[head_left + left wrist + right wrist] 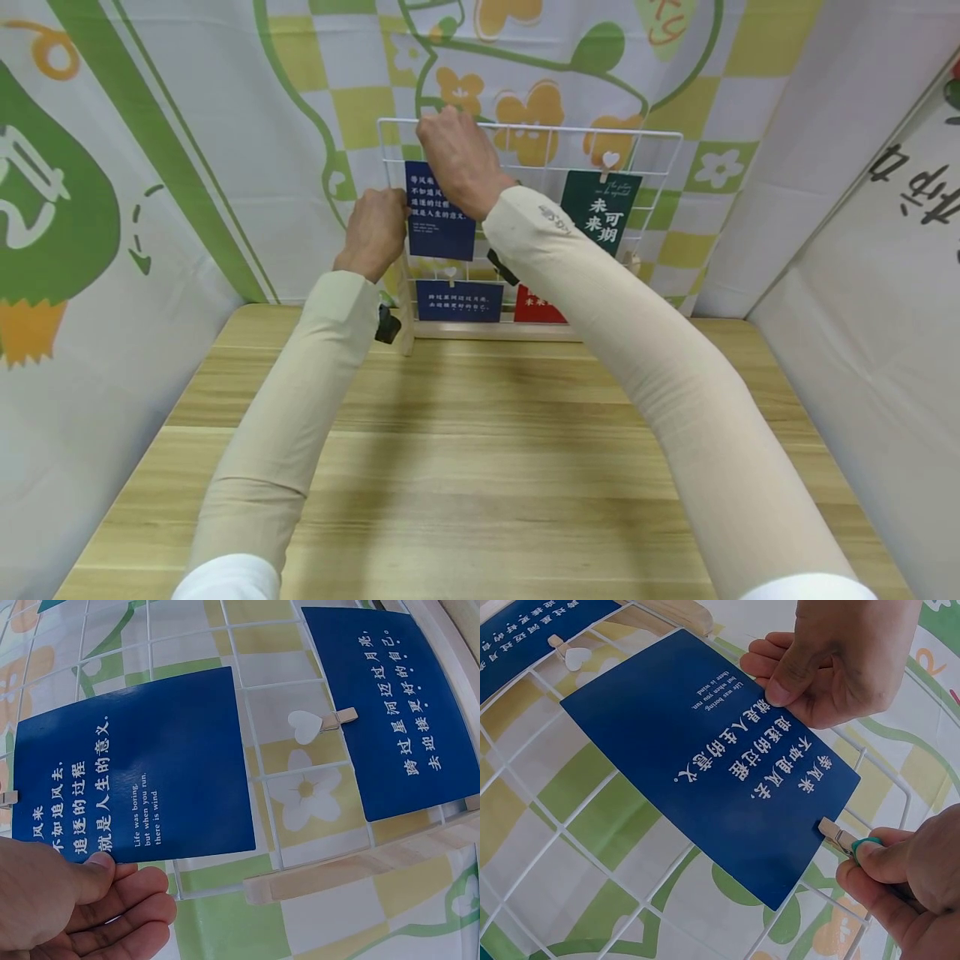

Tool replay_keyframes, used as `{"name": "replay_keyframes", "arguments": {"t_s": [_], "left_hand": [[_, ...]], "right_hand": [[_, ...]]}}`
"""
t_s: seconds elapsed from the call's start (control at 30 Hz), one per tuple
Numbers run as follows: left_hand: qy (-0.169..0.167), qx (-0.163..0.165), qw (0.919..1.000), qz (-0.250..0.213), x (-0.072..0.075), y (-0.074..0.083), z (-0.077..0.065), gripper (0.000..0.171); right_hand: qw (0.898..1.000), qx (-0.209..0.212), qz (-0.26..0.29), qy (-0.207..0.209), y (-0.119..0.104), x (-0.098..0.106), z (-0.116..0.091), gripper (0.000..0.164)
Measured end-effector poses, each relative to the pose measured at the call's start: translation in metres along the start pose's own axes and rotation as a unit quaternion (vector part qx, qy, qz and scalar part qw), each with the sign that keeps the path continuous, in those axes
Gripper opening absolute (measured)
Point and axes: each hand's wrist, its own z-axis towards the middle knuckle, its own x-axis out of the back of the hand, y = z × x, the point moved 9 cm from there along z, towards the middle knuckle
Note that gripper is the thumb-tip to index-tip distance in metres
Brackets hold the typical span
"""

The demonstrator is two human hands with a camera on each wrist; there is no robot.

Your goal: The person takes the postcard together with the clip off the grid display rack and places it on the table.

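Observation:
A dark blue card (441, 237) with white writing lies against the upper left of a white wire grid rack (600, 131). My left hand (375, 231) pinches the card's left edge, thumb on the printed face in the left wrist view. At the card's top edge my right hand (465, 162) pinches a small wooden clothespin (832, 830) with a green piece at its handle end. In the right wrist view the clothespin's tip overlaps the card's top edge.
Lower on the rack hang another blue card (459, 302) and a red card (536, 307), partly behind my right sleeve. A green card (592, 200) hangs upper right from a heart clothespin (609, 164). The rack's wooden base (495, 331) stands on the wooden table (450, 467), before a patterned cloth.

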Motion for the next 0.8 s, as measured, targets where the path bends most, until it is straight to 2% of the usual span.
{"name": "replay_keyframes", "arguments": {"t_s": [0.8], "left_hand": [[0.002, 0.012, 0.9999, -0.001, 0.0001, 0.0007, -0.0003, 0.027]], "right_hand": [[1.0, 0.008, 0.011, 0.006, 0.0009, 0.0018, -0.0005, 0.035]]}}
